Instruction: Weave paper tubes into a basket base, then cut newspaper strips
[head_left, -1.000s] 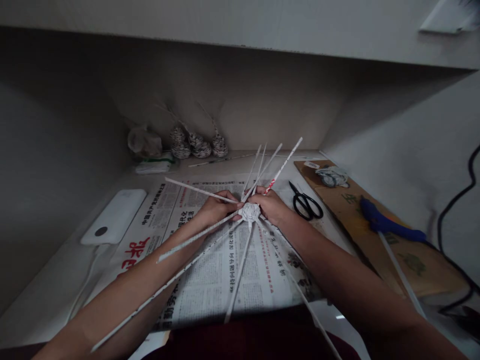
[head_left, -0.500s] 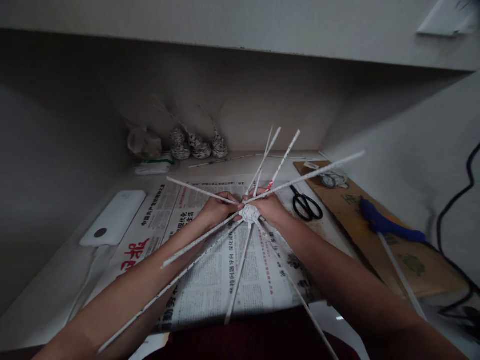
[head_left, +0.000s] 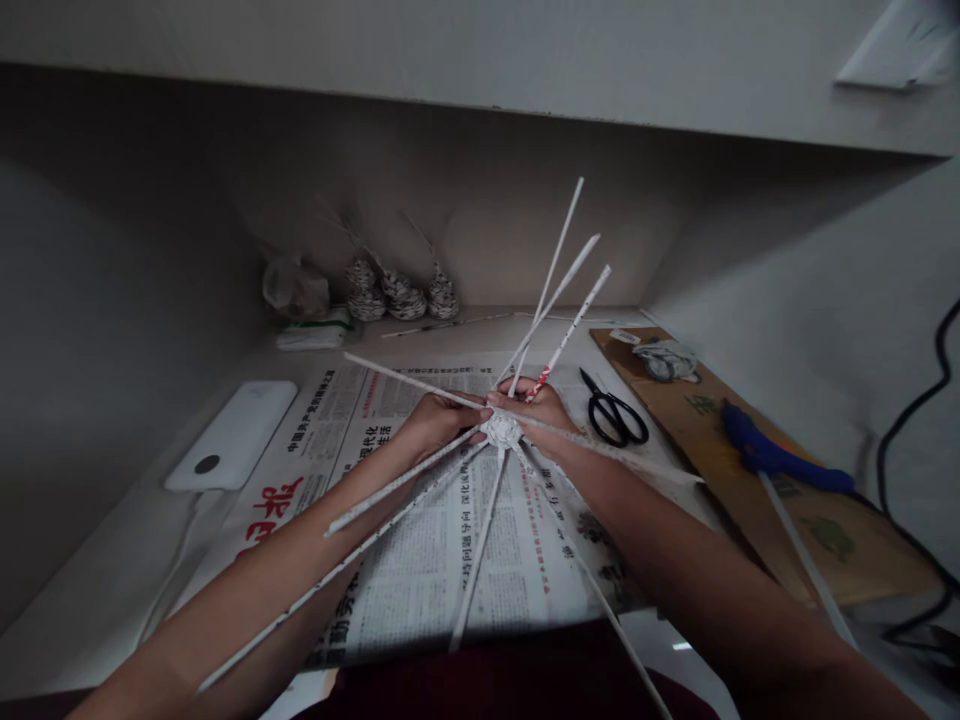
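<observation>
From the head view I had the left hand (head_left: 442, 418) pinched narrow on the left edge of the woven hub (head_left: 502, 430), and the right hand (head_left: 544, 405) closed on paper strips (head_left: 564, 283) at its far right edge; exactly which strip lay under the fingertips I couldn't tell. The hub sat between both grips, above the newspaper (head_left: 420, 590). A pale strip (head_left: 630, 458) crossed the right wrist, and a red-marked strip (head_left: 574, 325) slanted up beyond the right fingers. To my judgement, the left pinch called for firm pressure against twisting, and each strip wanted bending tight to the hub, tension even, spokes unkinked. Scissors (head_left: 621, 420) lay just right of the right grip.
</observation>
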